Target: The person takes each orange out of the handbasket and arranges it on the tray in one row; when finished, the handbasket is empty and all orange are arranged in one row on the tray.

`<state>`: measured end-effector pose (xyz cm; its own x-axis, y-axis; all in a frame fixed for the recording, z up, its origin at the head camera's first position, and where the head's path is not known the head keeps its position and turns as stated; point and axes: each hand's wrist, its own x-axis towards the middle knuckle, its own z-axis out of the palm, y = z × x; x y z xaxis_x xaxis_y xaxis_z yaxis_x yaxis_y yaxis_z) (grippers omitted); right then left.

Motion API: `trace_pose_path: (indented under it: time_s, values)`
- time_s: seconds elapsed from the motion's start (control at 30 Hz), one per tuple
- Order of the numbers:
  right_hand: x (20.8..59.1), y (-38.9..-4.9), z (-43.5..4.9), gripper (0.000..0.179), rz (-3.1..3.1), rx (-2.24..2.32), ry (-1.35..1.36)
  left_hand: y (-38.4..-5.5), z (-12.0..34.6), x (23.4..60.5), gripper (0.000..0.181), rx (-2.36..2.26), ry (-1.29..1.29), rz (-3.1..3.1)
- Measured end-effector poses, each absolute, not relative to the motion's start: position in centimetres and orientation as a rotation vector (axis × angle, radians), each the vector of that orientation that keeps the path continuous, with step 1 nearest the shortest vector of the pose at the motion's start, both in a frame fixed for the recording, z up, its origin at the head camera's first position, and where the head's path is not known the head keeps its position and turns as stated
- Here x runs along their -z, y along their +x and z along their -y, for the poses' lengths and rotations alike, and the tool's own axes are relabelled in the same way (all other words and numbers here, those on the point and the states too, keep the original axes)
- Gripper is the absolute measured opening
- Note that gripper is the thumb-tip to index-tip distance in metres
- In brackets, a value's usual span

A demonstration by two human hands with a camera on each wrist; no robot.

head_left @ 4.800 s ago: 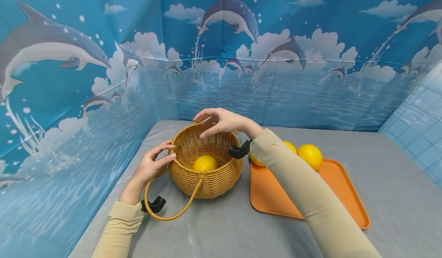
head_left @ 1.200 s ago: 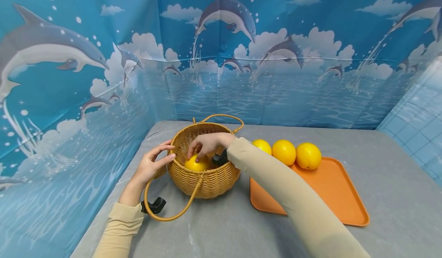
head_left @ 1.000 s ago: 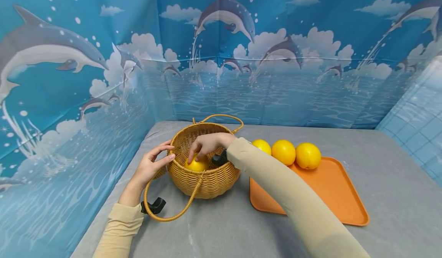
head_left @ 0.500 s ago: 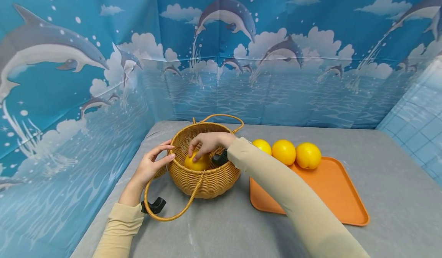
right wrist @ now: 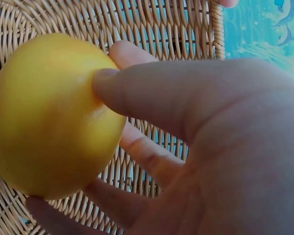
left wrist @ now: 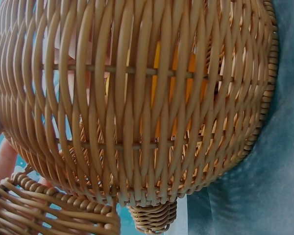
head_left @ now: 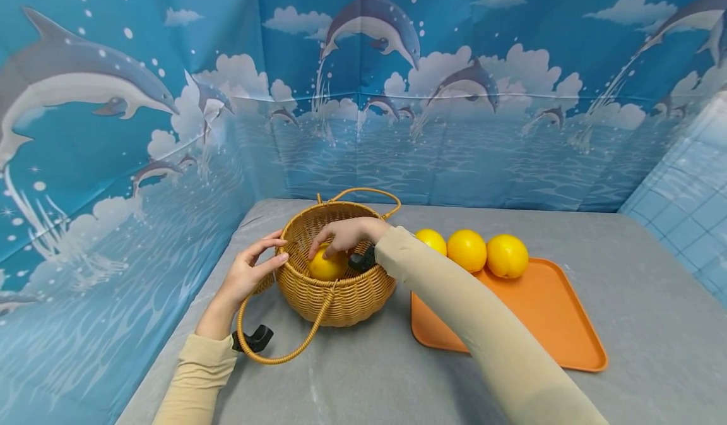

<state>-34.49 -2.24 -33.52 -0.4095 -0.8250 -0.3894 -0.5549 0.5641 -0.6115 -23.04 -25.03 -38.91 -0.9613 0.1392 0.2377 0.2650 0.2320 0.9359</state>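
Observation:
A round wicker basket [head_left: 341, 305] stands on the grey table. My right hand [head_left: 343, 234] reaches into it and grips a yellow-orange orange [head_left: 327, 264]. In the right wrist view the thumb presses on the near side of the orange [right wrist: 54, 117], with fingers behind and below it. My left hand [head_left: 250, 273] holds the basket's left rim with fingertips and thumb. Through the weave in the left wrist view, an orange patch [left wrist: 179, 88] shows, with part of the left hand's fingers [left wrist: 5, 161] at the left edge.
An orange tray [head_left: 545, 324] lies to the right, with three more oranges [head_left: 467, 251] in a row along its far edge, partly behind the right sleeve. One basket handle [head_left: 278, 360] hangs toward the front; the other [head_left: 369, 190] stands at the back. A dolphin-print curtain [head_left: 363, 128] encloses the table.
The right hand has come down from above the basket into it and taken hold of the orange. Over the last second the orange has shifted slightly up and right. The left hand stays put.

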Motion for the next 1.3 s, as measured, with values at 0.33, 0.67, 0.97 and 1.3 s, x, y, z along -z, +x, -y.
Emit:
trace_pose_path:
  time_s: [0.33, 0.67, 0.97, 1.3]
  values:
    - [33.78, -34.67, 1.85, 0.037, -2.082, 0.581, -1.125, -23.08, 24.98, 38.93, 0.037, 1.843, -0.389, 2.382]
    - [33.61, -34.53, 1.75, 0.058, -2.156, 0.406, -1.049, -23.08, 25.02, 38.94, 0.037, 1.853, -0.392, 2.389]
    - [33.74, -34.64, 1.83, 0.053, -2.119, 0.455, -1.039, -22.90, 24.95, 38.82, 0.039, 1.836, -0.387, 2.389]
    - [33.56, -34.49, 1.78, 0.054, -2.103, 0.450, -1.029, -22.99, 25.05, 38.90, 0.040, 1.839, -0.392, 2.404]
